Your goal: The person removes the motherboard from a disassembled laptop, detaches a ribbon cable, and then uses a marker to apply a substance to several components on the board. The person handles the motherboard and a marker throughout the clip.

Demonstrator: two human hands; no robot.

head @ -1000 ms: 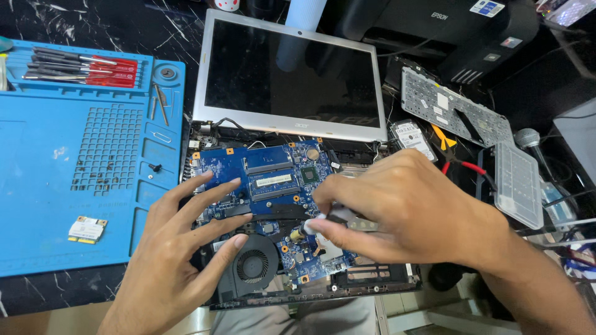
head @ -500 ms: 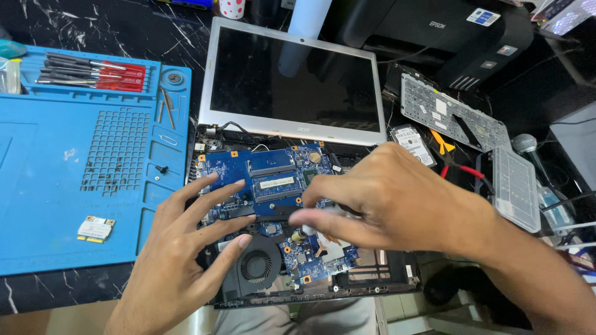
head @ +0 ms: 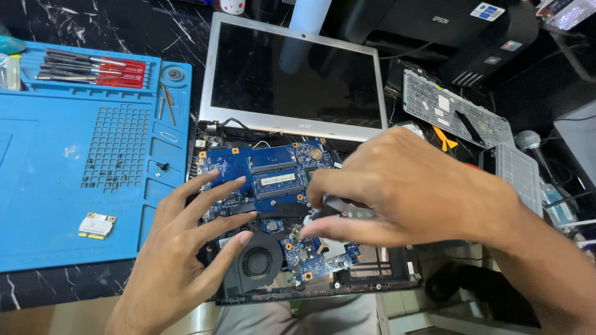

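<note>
Black marble desk [head: 112, 18] is crowded: mat [head: 43, 186] at 9 o'clock. Left hand [head: 180, 260], spread, presses board [head: 248, 167]; right hand [head: 403, 192] pinches heatsink [head: 338, 208].

Repair mat [head: 62, 186] lies left of the opened laptop [head: 279, 211], printer [head: 447, 31] behind it.

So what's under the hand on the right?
Under the right hand lies the blue circuit board of the opened laptop, and its fingertips touch a dark metal strip. What lies beneath the palm is covered.
</note>
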